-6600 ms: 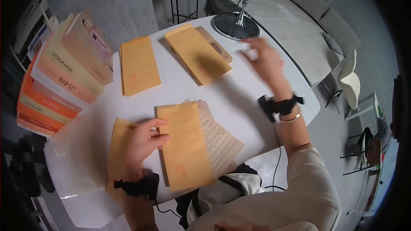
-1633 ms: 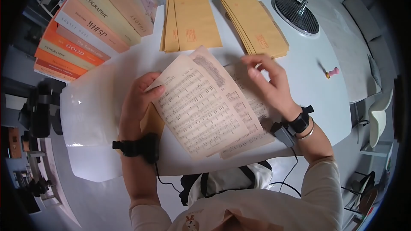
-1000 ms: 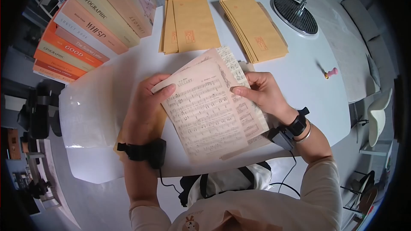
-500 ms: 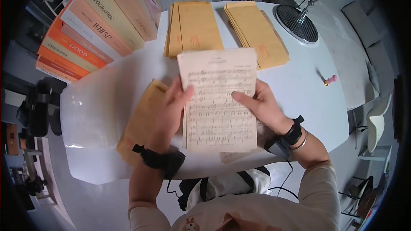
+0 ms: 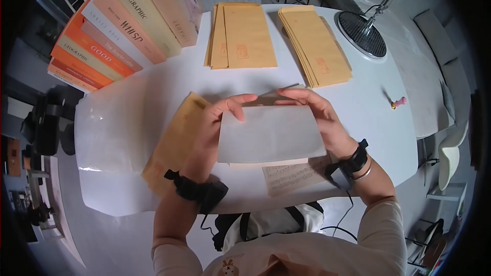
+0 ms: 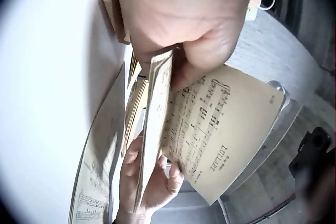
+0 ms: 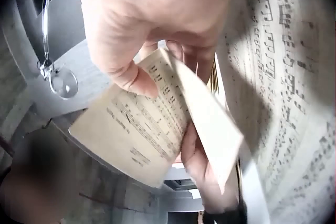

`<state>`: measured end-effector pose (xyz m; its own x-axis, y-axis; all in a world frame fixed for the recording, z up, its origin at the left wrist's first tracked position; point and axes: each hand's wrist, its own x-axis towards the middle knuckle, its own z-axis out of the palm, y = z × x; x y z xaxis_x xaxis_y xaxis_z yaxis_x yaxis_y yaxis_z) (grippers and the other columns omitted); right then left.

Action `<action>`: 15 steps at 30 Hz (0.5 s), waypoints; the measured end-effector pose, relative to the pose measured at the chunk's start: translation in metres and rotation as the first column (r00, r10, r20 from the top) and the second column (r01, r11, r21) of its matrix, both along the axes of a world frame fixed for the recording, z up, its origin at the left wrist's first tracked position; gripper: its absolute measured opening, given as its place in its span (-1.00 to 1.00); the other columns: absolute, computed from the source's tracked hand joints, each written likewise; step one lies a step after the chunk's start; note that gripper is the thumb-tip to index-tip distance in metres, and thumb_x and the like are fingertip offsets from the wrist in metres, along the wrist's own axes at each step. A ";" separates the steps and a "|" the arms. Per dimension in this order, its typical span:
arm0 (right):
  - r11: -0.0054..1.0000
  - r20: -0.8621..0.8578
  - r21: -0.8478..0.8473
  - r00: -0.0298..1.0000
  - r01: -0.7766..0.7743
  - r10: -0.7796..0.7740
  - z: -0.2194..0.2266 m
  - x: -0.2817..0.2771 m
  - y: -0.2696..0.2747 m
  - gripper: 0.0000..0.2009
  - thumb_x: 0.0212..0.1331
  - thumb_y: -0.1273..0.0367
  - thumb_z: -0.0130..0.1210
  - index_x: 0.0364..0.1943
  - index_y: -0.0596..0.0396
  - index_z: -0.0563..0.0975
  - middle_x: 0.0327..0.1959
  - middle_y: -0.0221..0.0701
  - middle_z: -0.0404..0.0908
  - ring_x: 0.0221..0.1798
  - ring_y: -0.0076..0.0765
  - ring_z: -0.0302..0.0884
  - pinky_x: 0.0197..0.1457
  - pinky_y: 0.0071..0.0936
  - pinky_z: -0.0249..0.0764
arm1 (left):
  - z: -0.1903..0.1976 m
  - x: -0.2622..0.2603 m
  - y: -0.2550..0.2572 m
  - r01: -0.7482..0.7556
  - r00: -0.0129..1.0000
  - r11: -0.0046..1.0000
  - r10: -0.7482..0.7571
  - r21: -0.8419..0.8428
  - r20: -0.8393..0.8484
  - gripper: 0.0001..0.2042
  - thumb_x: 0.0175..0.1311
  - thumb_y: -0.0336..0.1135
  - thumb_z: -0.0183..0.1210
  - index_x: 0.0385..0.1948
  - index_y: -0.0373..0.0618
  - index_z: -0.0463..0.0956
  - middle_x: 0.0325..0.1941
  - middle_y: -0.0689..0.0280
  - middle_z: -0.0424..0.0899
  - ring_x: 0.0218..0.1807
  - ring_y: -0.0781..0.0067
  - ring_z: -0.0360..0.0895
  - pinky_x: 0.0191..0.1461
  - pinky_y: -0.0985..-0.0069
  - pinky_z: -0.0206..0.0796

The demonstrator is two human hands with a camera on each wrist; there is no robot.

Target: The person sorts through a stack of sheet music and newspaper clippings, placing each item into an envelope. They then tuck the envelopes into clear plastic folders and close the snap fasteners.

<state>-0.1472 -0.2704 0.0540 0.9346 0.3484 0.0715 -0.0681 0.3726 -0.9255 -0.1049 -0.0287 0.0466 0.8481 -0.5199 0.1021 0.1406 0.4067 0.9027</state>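
Observation:
Both hands hold a small stack of sheet music (image 5: 271,135) above the table, bent over so that a blank back faces up in the head view. My left hand (image 5: 211,125) grips it by the left side, with a finger over the bend. At the other side, my right hand (image 5: 331,129) holds it between thumb and fingers. Printed staves and a title show on the inner face of the bent sheets (image 6: 226,134) in the left wrist view. Beneath the hands, another music sheet (image 5: 294,178) lies on the table. A brown envelope (image 5: 174,140) lies beside my left forearm.
Two piles of brown envelopes stand at the back, a left pile (image 5: 250,36) and a right pile (image 5: 319,46). Books (image 5: 123,30) stand at the left. A lamp base (image 5: 362,33) and a pink-handled stamp (image 5: 399,102) are on the right.
Envelopes handled earlier now lie in the back piles. The hands gathered loose music sheets, squared them into an upright stack, then bent the top over toward the body.

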 end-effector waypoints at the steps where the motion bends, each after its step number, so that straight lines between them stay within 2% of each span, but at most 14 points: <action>1: 0.993 -0.063 0.114 0.998 -0.015 0.022 0.003 0.001 0.000 -0.51 0.15 0.49 0.04 0.22 0.22 0.31 0.18 -0.18 0.39 0.26 -0.29 0.34 0.27 -0.40 0.33 | -0.002 0.002 0.003 -0.025 0.999 0.999 0.024 0.033 0.045 -0.92 0.20 -0.57 0.08 -0.47 -0.18 0.48 0.13 0.02 0.45 -0.07 0.36 0.56 0.00 0.44 0.45; 3: 0.942 -0.180 0.336 0.980 -0.022 0.088 0.011 0.002 0.000 -0.51 0.17 0.45 0.05 0.23 0.24 0.30 0.17 -0.16 0.40 0.26 -0.28 0.34 0.27 -0.40 0.33 | -0.006 0.005 0.008 -0.081 0.989 0.992 0.068 0.095 0.134 -0.89 0.21 -0.58 0.06 -0.51 -0.19 0.47 0.11 0.03 0.47 -0.07 0.38 0.54 -0.02 0.45 0.45; 4: 0.911 -0.233 0.413 0.966 -0.004 0.110 0.007 0.003 0.001 -0.52 0.23 0.39 0.06 0.23 0.25 0.30 0.15 -0.18 0.42 0.23 -0.32 0.37 0.26 -0.41 0.34 | -0.003 0.004 0.007 -0.076 0.993 0.994 0.068 0.083 0.092 -0.90 0.22 -0.60 0.05 -0.47 -0.19 0.48 0.10 0.04 0.48 -0.06 0.40 0.53 -0.02 0.48 0.44; 6: 0.984 -0.253 0.175 0.966 -0.016 0.061 -0.003 0.003 0.001 -0.54 0.23 0.37 0.09 0.19 0.25 0.33 0.10 -0.23 0.47 0.15 -0.39 0.43 0.21 -0.46 0.37 | 0.007 -0.001 0.004 -0.069 0.998 0.996 0.069 0.059 0.007 -0.89 0.23 -0.62 0.01 -0.39 -0.19 0.50 0.07 0.07 0.51 -0.04 0.44 0.51 -0.02 0.53 0.41; 7: 0.998 -0.257 0.053 0.966 -0.024 0.037 -0.005 0.001 0.001 -0.55 0.23 0.36 0.11 0.18 0.25 0.35 0.07 -0.26 0.50 0.11 -0.42 0.46 0.18 -0.48 0.39 | 0.012 -0.004 0.000 -0.092 0.995 0.985 0.087 0.144 0.044 -0.87 0.27 -0.59 -0.04 -0.32 -0.19 0.49 0.08 0.08 0.50 -0.02 0.43 0.50 0.01 0.55 0.39; 8: 0.995 -0.247 -0.095 0.969 0.000 -0.023 -0.006 0.000 0.003 -0.65 0.20 0.41 0.15 0.05 0.25 0.46 -0.10 -0.38 0.60 -0.08 -0.55 0.53 0.02 -0.57 0.45 | 0.017 -0.007 -0.005 -0.118 0.991 0.967 0.102 0.228 0.081 -0.85 0.30 -0.57 -0.09 -0.26 -0.18 0.48 0.10 0.09 0.49 0.00 0.42 0.50 0.03 0.57 0.37; 9: 0.990 -0.210 -0.136 0.976 0.035 -0.063 -0.007 0.000 0.003 -0.69 0.19 0.43 0.15 0.01 0.25 0.49 -0.15 -0.40 0.61 -0.13 -0.57 0.54 -0.03 -0.60 0.46 | 0.019 -0.009 -0.007 -0.146 0.986 0.940 0.114 0.308 0.119 -0.81 0.34 -0.55 -0.15 -0.19 -0.18 0.47 0.11 0.10 0.48 0.02 0.42 0.49 0.05 0.59 0.35; 10: 0.982 -0.170 -0.174 0.980 0.072 -0.102 -0.008 0.001 0.002 -0.72 0.19 0.45 0.15 -0.03 0.25 0.52 -0.20 -0.42 0.62 -0.18 -0.59 0.54 -0.08 -0.62 0.46 | 0.019 -0.006 -0.007 -0.111 0.994 0.969 0.107 0.219 0.030 -0.74 0.38 -0.50 -0.18 0.03 -0.19 0.39 0.11 0.15 0.49 0.05 0.44 0.47 0.12 0.61 0.30; 13: 0.941 -0.053 -0.231 0.962 0.248 -0.267 -0.002 0.000 0.003 -0.80 0.18 0.48 0.15 -0.12 0.24 0.56 -0.29 -0.45 0.64 -0.27 -0.64 0.53 -0.19 -0.66 0.46 | 0.027 0.003 0.000 -0.099 0.966 0.994 0.085 -0.044 -0.245 -0.72 0.40 -0.41 -0.11 0.10 -0.15 0.35 0.11 0.21 0.49 0.09 0.50 0.41 0.16 0.57 0.23; 14: 0.929 -0.034 -0.237 0.954 0.283 -0.299 0.001 -0.001 0.003 -0.80 0.17 0.49 0.15 -0.12 0.25 0.56 -0.29 -0.45 0.64 -0.27 -0.64 0.53 -0.20 -0.66 0.46 | 0.025 0.002 0.004 -0.066 0.986 0.997 0.060 -0.037 -0.154 -0.71 0.45 -0.28 -0.15 0.11 -0.17 0.33 0.06 0.25 0.50 0.10 0.55 0.38 0.18 0.60 0.16; 15: 0.916 -0.014 -0.243 0.944 0.318 -0.331 0.002 -0.001 0.003 -0.80 0.17 0.49 0.16 -0.12 0.25 0.56 -0.29 -0.45 0.64 -0.27 -0.65 0.53 -0.20 -0.66 0.46 | 0.022 0.001 0.004 -0.079 0.994 0.992 0.086 0.100 -0.068 -0.71 0.45 -0.28 -0.14 0.10 -0.18 0.33 0.04 0.24 0.50 0.10 0.55 0.38 0.16 0.61 0.16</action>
<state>-0.1478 -0.2676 0.0557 0.9992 0.0260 -0.0289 -0.0326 0.1557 -0.9873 -0.1042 -0.0245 0.0688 0.8917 -0.4526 -0.0078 0.1759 0.3305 0.9273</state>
